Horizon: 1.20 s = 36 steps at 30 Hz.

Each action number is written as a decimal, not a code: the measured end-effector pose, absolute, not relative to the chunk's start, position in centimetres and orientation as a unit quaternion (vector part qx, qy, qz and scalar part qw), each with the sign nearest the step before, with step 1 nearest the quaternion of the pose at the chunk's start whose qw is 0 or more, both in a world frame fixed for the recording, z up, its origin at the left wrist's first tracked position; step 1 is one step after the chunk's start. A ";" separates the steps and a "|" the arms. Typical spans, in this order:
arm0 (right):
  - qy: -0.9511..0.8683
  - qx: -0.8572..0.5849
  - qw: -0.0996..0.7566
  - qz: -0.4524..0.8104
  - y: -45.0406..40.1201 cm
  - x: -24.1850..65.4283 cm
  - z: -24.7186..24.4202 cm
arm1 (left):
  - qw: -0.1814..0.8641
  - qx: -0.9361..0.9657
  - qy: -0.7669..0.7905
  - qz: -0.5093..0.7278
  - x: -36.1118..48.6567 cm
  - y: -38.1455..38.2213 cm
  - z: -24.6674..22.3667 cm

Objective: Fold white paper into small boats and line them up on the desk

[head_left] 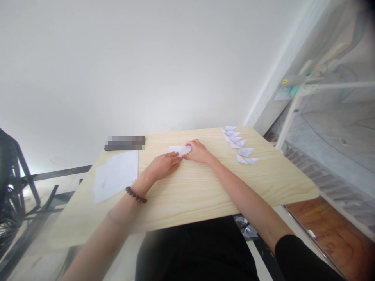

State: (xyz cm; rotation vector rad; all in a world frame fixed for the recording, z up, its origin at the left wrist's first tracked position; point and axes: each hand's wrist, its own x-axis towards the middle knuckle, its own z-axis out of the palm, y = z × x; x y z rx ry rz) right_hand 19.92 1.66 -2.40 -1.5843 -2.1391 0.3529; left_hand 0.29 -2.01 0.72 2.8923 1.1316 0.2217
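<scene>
A small folded piece of white paper (175,149) lies on the pale wooden table (181,199), between my two hands. My left hand (165,164) lies nearly flat, its fingertips resting on the paper's near edge. At the paper's right end, my right hand (198,151) pinches it between thumb and fingers. Several folded white paper pieces with pointed ends (238,143) stand in a staggered row on the right side of the table. To the left of my left hand is a loose stack of white paper sheets (117,173).
A dark, blurred-out flat object (125,143) lies at the table's back left corner. The white wall (164,70) rises behind the table. A white metal frame (290,117) stands to the right, and a dark chair (17,175) to the left.
</scene>
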 end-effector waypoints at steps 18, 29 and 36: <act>-0.715 -0.571 0.300 0.270 2.9 20.6 -2.4 | 0.023 0.929 0.362 0.072 0.4 -1.9 0.8; -0.707 -0.550 0.331 0.296 3.6 21.3 -3.2 | 0.033 0.920 0.363 0.142 0.3 -1.6 -0.4; -0.788 -0.484 0.316 0.213 2.6 21.0 -3.3 | 0.096 0.898 0.369 0.218 0.2 -0.2 -1.3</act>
